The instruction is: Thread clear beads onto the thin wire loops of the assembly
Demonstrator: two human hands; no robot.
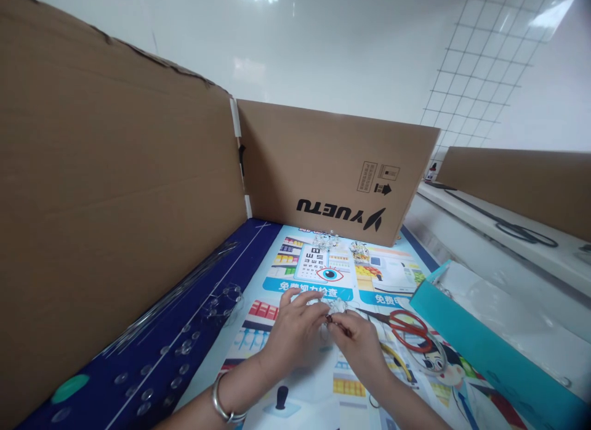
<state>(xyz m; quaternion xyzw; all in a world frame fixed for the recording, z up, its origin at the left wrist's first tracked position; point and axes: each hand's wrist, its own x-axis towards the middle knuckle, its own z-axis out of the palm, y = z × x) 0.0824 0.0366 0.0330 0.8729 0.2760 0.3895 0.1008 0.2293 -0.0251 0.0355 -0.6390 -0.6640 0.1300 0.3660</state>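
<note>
My left hand (295,325) and my right hand (359,340) meet at the middle of the printed mat. Both have their fingertips pinched together at a clear beaded cluster (338,305), which shows just beyond them. A tiny dark spot sits between the fingertips, too small to name. The underside of the cluster is hidden by my fingers. Close to my right hand lie scissors with red handles (409,329), their blades pointing toward the cluster. A yellow curved handle (398,360) shows beside my right wrist, partly covered.
Two clear beaded clusters (325,240) (359,251) sit at the back by the cardboard panel (286,165). On the left blue strip are loose clear discs (148,394), a wire tangle (224,302), thin wires (170,304) and a green piece (70,388). A teal box (489,350) stands right.
</note>
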